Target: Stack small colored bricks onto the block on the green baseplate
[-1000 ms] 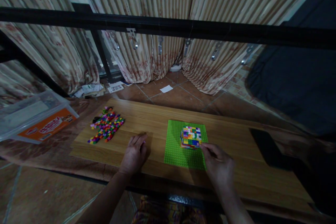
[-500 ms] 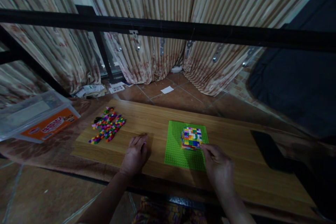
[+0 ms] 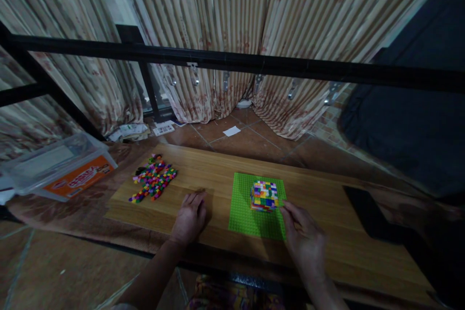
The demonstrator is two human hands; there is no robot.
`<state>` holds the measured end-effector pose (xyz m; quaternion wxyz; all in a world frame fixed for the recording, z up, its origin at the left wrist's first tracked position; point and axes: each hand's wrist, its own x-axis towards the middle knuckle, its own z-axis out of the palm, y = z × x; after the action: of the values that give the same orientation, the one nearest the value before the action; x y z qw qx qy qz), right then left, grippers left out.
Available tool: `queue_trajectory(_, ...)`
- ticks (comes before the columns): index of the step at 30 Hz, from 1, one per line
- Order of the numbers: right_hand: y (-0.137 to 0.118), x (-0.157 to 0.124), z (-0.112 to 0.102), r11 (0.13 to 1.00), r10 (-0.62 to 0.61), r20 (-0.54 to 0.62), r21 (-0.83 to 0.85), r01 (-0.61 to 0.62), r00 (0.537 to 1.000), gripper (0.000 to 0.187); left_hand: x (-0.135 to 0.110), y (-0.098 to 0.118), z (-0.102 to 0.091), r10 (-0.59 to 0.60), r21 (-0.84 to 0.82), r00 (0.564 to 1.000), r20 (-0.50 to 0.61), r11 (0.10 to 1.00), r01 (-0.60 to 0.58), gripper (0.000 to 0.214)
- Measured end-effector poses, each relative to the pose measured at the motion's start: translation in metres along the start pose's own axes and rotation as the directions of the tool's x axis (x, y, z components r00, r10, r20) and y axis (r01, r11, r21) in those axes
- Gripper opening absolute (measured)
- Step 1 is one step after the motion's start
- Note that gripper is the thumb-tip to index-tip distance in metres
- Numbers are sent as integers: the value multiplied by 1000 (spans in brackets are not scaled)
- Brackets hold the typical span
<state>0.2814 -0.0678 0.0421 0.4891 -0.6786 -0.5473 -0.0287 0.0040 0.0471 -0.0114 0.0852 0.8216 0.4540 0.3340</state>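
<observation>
A green studded baseplate (image 3: 240,213) lies on the wooden board, bearing a block of small multicoloured building bricks (image 3: 264,196) stacked in several layers. My right hand (image 3: 305,235) is at the right side of this stack, thumb and forefinger pinched at its near right corner. A tiny pale brick seems to show at those fingertips, partly hidden. Left of the baseplate, my left hand (image 3: 189,218) rests on the board with its fingers curled together; what they hold, if anything, is hidden. Farther left lies a loose pile of small coloured bricks (image 3: 156,181).
The long wooden board (image 3: 210,164) carries a dark flat object (image 3: 370,213) at its right. Beyond its left end stands a clear plastic box (image 3: 76,169) with an orange label. A black metal bar (image 3: 225,58) crosses in front of striped curtains (image 3: 225,5). Papers lie on the tiled floor.
The view has tilted slightly upward, so everything sits a little lower in the picture. My right fingertips are drawn slightly back from the stack's corner. My left hand stays in place on the board.
</observation>
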Motion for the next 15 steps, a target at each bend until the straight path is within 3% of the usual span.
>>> queue_trajectory(3,-14,-6,-2,1000,-1,-9,23,1,1000,20,-1,-1,0,-27,-25,1000,12,999,28,30)
queue_trajectory(6,-30,-17,8,997,-9,77,83,2,997,18,-1,-1,-1,-71,-73,997,22,995,72,33)
queue_trajectory(11,-50,-41,47,983,-30,328,182,-32,944,20,-5,-2,0,-169,-166,985,-23,973,163,39)
queue_trajectory(15,-59,-47,81,973,-87,428,231,-16,899,24,-7,-3,0,-240,-250,969,-48,942,221,41)
